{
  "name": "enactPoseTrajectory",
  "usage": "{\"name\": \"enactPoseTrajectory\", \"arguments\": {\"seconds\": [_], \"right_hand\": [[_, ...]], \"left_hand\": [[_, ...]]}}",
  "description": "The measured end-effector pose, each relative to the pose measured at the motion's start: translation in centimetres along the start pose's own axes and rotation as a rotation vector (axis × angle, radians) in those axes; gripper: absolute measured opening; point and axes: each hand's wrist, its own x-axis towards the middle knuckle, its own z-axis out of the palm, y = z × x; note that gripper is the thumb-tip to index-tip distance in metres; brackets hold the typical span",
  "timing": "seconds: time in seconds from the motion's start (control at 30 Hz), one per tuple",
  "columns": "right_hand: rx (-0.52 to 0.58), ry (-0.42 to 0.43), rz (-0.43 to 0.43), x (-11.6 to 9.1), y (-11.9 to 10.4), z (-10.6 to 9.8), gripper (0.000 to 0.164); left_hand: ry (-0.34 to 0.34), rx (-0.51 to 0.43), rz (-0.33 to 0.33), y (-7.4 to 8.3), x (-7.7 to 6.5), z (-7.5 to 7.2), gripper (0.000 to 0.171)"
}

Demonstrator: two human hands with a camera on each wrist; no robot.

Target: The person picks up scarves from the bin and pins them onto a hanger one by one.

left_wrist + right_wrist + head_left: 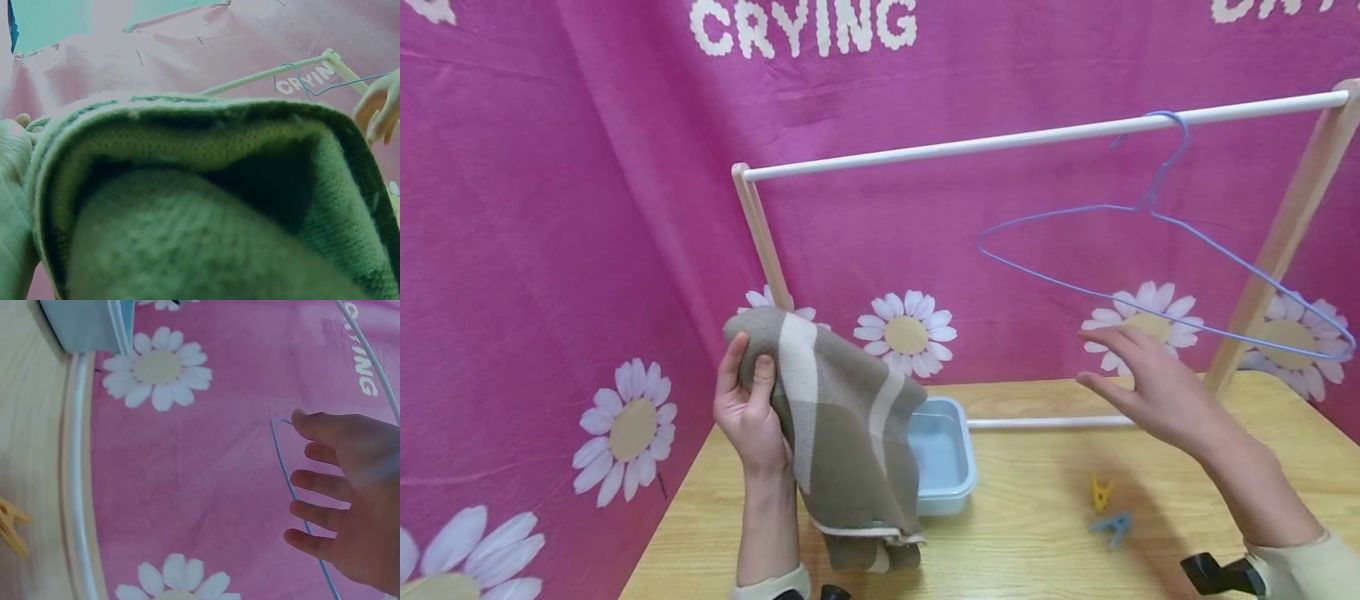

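On the left of the head view, my left hand grips the upper corner of a taupe knitted cloth with cream bands, thumb in front. The cloth hangs down in folds, partly covering a pale blue basin. Its folded layers fill most of the left wrist view. My right hand is raised below the blue wire hanger, fingers apart and holding nothing. In the right wrist view, the spread fingers of the right hand overlap the hanger's wire.
The hanger hooks over the white bar of a rack with wooden posts. A yellow clothespin and a blue clothespin lie on the wooden table. Behind hangs a pink daisy-print backdrop.
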Motion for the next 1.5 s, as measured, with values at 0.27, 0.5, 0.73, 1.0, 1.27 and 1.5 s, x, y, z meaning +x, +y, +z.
{"name": "enactPoseTrajectory", "arguments": {"seconds": [0.27,0.5,0.73,1.0,1.27,1.5], "right_hand": [[-0.014,0.122,0.001,1.1,0.8,-2.0,0.057],[-0.086,0.287,-0.119,1.6,1.7,-3.7,0.058],[-0.139,0.500,-0.163,1.5,2.7,-5.8,0.065],[-0.232,0.766,-0.141,2.0,5.0,-6.6,0.061],[-0.159,0.768,-0.112,1.3,8.1,-6.2,0.070],[-0.111,0.783,-0.207,1.4,7.1,-6.3,0.050]], "left_hand": [[-0.003,0.039,-0.023,0.2,-0.1,-0.5,0.034],[0.014,0.031,-0.037,0.1,-0.4,-0.7,0.034],[-0.004,0.006,-0.030,-0.1,-0.2,-0.5,0.032],[-0.010,-0.021,-0.039,0.1,0.0,-0.3,0.032],[-0.014,-0.049,-0.037,0.0,0.1,-0.2,0.031],[-0.006,-0.059,-0.037,0.0,0.2,-0.2,0.031]]}}
